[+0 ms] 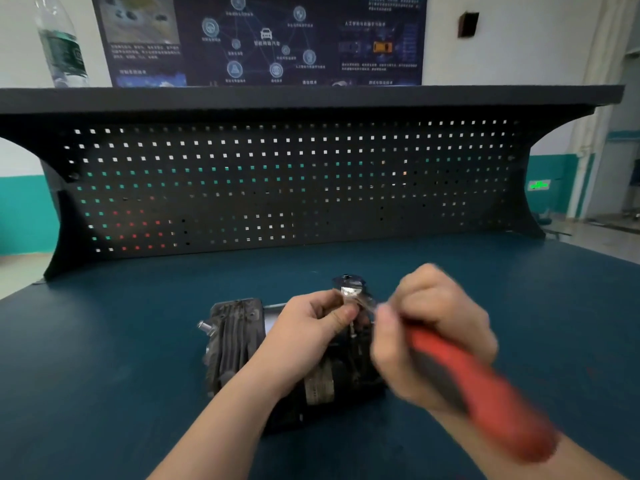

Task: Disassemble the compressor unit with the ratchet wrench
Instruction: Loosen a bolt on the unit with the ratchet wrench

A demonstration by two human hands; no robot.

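On the blue worktop (121, 341) under the pegboard, my right hand (433, 337) grips the blurred ratchet (485, 379), my left (311, 334) pinches its head above the mid-worktop compressor (235, 344); loosening a bolt, I judge, next another steady swing.

Blue-topped workbench (138, 341); black pegboard (277, 185) behind; water bottle (62, 46) on shelf (311, 95); wall poster (263, 36).
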